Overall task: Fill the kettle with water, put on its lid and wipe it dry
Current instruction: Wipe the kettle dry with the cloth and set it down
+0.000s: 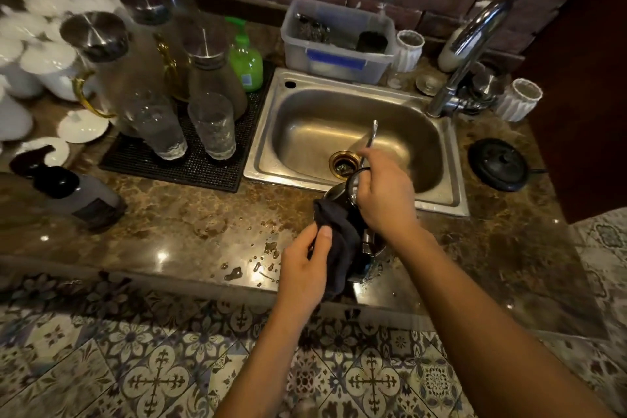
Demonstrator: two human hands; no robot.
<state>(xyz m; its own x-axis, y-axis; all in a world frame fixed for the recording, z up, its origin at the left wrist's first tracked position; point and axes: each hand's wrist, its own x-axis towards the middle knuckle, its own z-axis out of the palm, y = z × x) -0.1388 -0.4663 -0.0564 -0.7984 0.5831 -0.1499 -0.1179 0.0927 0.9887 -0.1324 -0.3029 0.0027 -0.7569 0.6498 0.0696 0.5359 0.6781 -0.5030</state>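
A steel gooseneck kettle point(339, 192) stands on the wet marble counter at the sink's front edge, mostly hidden behind my hands. Its thin spout point(370, 136) pokes up over the sink basin. My right hand point(385, 195) grips the kettle at its top, around the dark handle. A dark cloth point(341, 237) drapes over the kettle's near side. My left hand point(305, 265) pinches that cloth between thumb and fingers. I cannot see whether the lid is on.
The steel sink point(437, 200) with its tap point(471, 44) lies just behind. A black kettle base point(497, 164) sits to the right. Glass carafes and tumblers stand on a black mat point(176, 166) at left, beside a green soap bottle point(245, 61). Water drops dot the counter point(169, 214).
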